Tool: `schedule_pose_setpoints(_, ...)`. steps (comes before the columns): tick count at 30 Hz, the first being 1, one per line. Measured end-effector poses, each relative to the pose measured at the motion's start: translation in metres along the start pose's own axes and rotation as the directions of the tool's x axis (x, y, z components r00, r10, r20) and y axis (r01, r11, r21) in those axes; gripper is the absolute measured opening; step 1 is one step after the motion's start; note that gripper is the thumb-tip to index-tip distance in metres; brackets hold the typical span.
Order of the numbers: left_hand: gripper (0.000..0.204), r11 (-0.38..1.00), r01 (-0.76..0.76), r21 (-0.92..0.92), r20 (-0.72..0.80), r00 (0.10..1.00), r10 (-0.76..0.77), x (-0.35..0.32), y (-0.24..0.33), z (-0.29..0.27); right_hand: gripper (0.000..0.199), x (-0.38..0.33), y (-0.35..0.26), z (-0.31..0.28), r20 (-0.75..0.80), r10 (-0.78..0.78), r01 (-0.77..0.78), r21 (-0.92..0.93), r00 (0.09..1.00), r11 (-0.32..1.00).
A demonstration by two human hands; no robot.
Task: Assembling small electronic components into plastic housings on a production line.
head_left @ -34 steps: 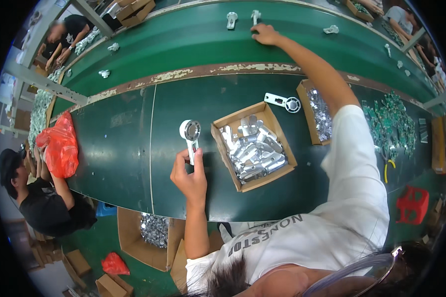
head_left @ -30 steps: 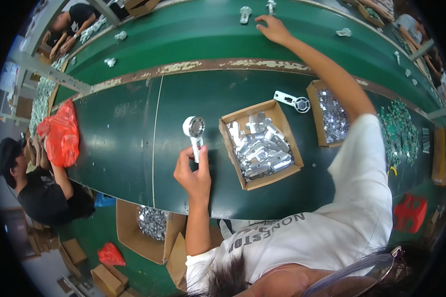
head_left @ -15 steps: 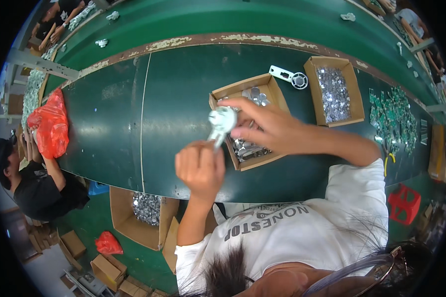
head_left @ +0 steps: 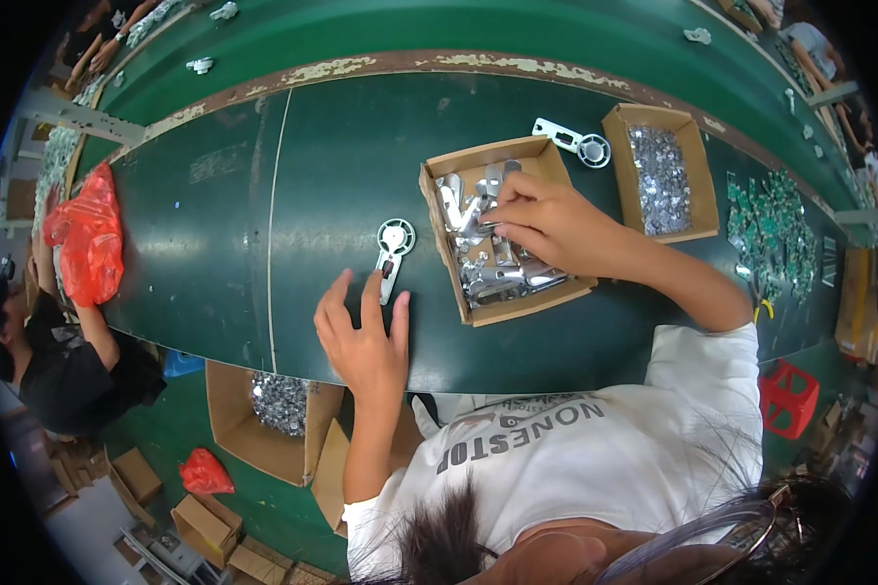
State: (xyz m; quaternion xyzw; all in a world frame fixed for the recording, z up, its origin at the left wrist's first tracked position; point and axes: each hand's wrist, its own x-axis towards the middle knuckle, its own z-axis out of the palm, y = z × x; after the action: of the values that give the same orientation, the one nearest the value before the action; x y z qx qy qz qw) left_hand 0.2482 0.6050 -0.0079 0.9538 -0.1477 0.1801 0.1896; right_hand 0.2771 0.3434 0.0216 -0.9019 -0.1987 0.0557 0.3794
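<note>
A white handheld-fan housing (head_left: 392,255), with a round ringed head and a slim handle, lies on the green table. My left hand (head_left: 366,331) is open with fingers spread, its fingertips by the handle's lower end. Over a shallow cardboard box (head_left: 517,315) my right hand (head_left: 556,224) has its thumb and fingers closed on a shiny metal piece (head_left: 487,227), mostly hidden by the fingers. Several long, rounded metal plates (head_left: 498,283) and small bits lie in this box.
Behind the box rests another white fan housing (head_left: 574,143). A second cardboard box (head_left: 707,210) of small shiny parts stands to the right, with a pile of green circuit boards (head_left: 776,234) beyond. At far left a person handles a red plastic bag (head_left: 93,234). A green conveyor (head_left: 458,34) runs behind.
The fan housing, held up between both hands before, now lies on the table. My left hand has let go and opened; my right hand has moved into the box of metal plates.
</note>
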Motion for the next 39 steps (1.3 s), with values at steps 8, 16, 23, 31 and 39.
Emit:
schedule_pose_setpoints(8,0.027,0.75,-0.035,-0.66,0.037,0.996,0.079,0.046,0.045,0.008,0.025,0.001,-0.027,-0.009,0.061,0.21,-0.213,0.497,0.976,0.841)
schedule_pose_setpoints(16,0.03,0.69,-0.035,-0.723,0.17,0.959,0.228,0.07,0.046,0.008,0.016,0.004,-0.014,0.004,-0.185,0.176,-0.007,0.67,0.967,0.743)
schedule_pose_setpoints(23,0.01,0.024,0.455,-0.89,0.456,0.888,0.059,0.064,0.035,0.008,0.014,0.014,-0.03,-0.001,0.122,0.203,-0.215,0.814,0.971,0.54)
schedule_pose_setpoints(31,0.025,0.061,0.467,-0.882,0.427,0.849,-0.311,0.031,0.022,0.01,0.02,-0.001,-0.002,0.022,0.117,-0.285,0.308,-0.404,0.951,0.861)
schedule_pose_setpoints(39,0.029,0.037,0.537,-0.843,0.505,0.813,-0.29,0.017,0.033,-0.003,0.012,0.001,-0.003,0.024,0.153,-0.285,0.323,-0.489,0.946,0.81)
